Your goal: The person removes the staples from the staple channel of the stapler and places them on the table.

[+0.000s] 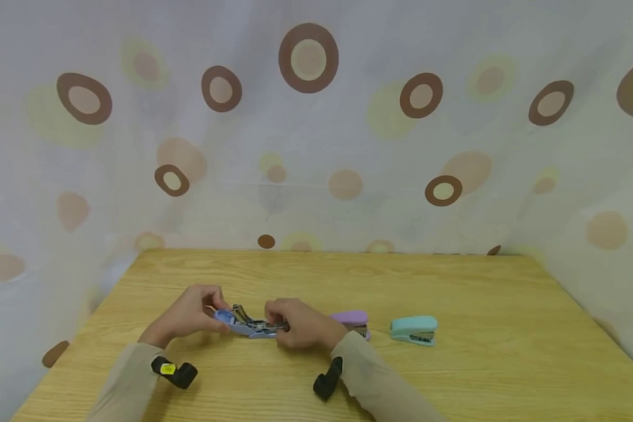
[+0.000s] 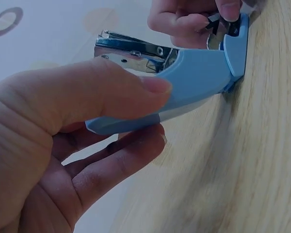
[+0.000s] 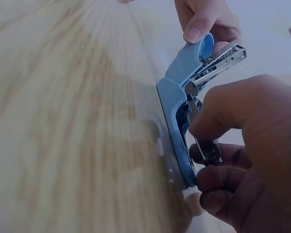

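We saw the blue stapler [image 2: 199, 73] between the two hands, spread wide open, its cover towards the left hand and its base towards the right. The left hand [image 1: 192, 313] gripped the cover, thumb along the near side and fingertips underneath. We noticed that this end was tilted up, clear of the table [image 1: 496, 340], while the base on the right hand's side lay along the wood.

Between the hands, we saw the metal magazine [image 2: 131, 48] stick up at a slant out of the cover, its free end just beside the left hand. The right hand [image 1: 303, 322] was closed over the base, and we saw its thumb and fingers pinch a metal strip [image 3: 211, 151] there; the fingers hid part of it.

Just beyond the right wrist we found the purple stapler [image 1: 350, 318], partly covered by that arm. Farther to the right of the right hand, well apart from it, we saw the teal stapler [image 1: 415, 328] on the table, its metal end facing away from the hand. Behind both hands, past the table's far edge, we saw a pale cloth [image 1: 316, 140] printed with brown rings and soft spots.
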Tool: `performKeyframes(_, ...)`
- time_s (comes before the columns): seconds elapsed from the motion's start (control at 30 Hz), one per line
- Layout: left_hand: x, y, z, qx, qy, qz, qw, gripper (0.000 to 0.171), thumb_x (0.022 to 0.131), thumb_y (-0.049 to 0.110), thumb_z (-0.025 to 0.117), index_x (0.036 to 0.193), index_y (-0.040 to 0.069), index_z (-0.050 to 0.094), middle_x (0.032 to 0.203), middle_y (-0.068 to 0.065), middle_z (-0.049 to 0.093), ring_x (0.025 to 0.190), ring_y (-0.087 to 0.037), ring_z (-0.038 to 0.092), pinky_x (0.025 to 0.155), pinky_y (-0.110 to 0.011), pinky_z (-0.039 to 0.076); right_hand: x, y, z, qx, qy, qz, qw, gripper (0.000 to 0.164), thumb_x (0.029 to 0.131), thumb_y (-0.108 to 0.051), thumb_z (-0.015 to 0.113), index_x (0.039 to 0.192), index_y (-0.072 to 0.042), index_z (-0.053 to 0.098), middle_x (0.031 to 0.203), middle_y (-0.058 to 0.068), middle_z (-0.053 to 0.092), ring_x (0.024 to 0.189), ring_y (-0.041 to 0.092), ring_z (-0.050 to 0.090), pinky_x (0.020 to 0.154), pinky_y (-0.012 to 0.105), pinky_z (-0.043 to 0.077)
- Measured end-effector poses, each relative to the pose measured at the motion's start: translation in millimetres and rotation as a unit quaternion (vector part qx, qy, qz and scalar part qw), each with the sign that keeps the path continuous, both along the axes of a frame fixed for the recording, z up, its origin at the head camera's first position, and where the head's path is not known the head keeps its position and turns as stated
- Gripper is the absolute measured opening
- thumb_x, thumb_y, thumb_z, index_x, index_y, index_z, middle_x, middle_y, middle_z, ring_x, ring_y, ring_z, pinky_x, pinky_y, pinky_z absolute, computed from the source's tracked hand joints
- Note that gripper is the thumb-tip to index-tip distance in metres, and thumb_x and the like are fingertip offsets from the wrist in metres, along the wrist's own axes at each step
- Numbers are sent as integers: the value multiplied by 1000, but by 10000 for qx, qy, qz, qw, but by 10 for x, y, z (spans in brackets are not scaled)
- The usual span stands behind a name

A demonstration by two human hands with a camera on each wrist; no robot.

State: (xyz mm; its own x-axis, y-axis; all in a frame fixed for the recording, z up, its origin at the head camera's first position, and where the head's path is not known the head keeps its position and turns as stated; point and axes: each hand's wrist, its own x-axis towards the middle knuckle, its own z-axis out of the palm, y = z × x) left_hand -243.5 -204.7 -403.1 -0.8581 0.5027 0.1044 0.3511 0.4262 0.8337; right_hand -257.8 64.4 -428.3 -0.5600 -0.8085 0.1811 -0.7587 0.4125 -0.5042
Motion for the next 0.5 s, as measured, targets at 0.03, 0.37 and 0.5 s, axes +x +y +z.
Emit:
performKeyframes(0.03,3,9,4,-28,3,2,10000,33,68,3,83,75,1,51,90,-12,66,82,-11,65,72,-26,56,2,14,-4,-86,-66,-20,9999,21,75,5,54,85,-12,46,79,-1,44,68,7,35,64,18,30)
performKeyframes(0.37,14,-20,58,-325,38,128,9994,32,68,6,85,75,3,53,92,-10,67,82,-12,65,70,-26,56,73,58,93,-223,121,-354,9990,19,89,1,59,85,-13,46,84,-2,51,66,5,40,62,16,36)
performKeyframes(0.5,30,-14,57,-291,25,122,9995,31,69,6,84,76,3,54,92,-10,66,83,-12,65,70,-26,56,103,43,108,-19,275,-418,9987,17,90,-1,61,89,-13,49,88,1,56,73,7,45,66,18,39)
